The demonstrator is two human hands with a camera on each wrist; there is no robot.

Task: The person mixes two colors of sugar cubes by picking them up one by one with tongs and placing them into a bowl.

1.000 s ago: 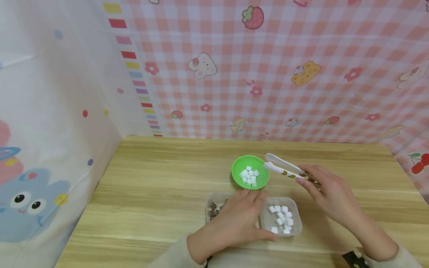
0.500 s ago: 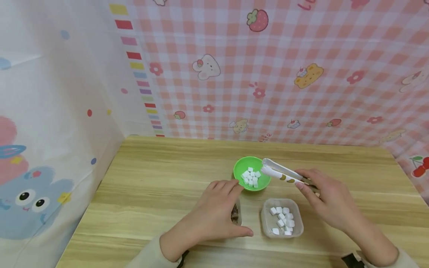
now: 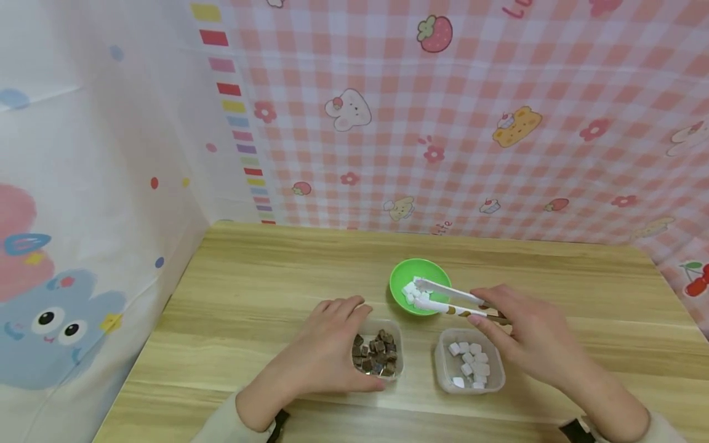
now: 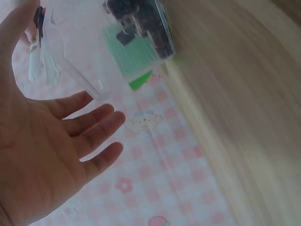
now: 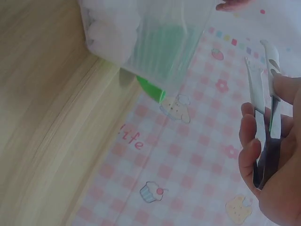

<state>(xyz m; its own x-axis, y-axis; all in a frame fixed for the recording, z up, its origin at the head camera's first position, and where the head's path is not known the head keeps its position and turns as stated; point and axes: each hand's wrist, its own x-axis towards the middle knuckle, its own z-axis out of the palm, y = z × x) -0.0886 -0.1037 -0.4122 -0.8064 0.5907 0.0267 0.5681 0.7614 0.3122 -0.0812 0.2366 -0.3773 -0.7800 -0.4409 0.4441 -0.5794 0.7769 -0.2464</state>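
Observation:
My left hand (image 3: 324, 351) is beside a clear plastic container (image 3: 401, 347) of brown cubes (image 3: 380, 352), partly covering it. In the left wrist view its fingers (image 4: 101, 132) are spread and relaxed, apart from the container's wall. White tongs (image 3: 445, 307) with gold spots are held in my right hand (image 3: 532, 335), between thumb and fingers. Their parted tips reach over the green bowl (image 3: 422, 266), which has white cubes (image 3: 410, 291) in it. Whether the tips hold a cube cannot be told. Just left of my right hand stands a second clear container (image 3: 442, 372) with white cubes (image 3: 477, 366).
All of this stands on a wood-grain table (image 3: 260, 295). A pink checked cloth (image 3: 376, 123) hangs behind the far edge, and a white patterned cloth (image 3: 111, 123) hangs along the left side.
My left hand has moved left, away from between the containers, uncovering the brown cubes. The tongs have moved left over the green bowl, and their tips stand wider apart than half a second ago.

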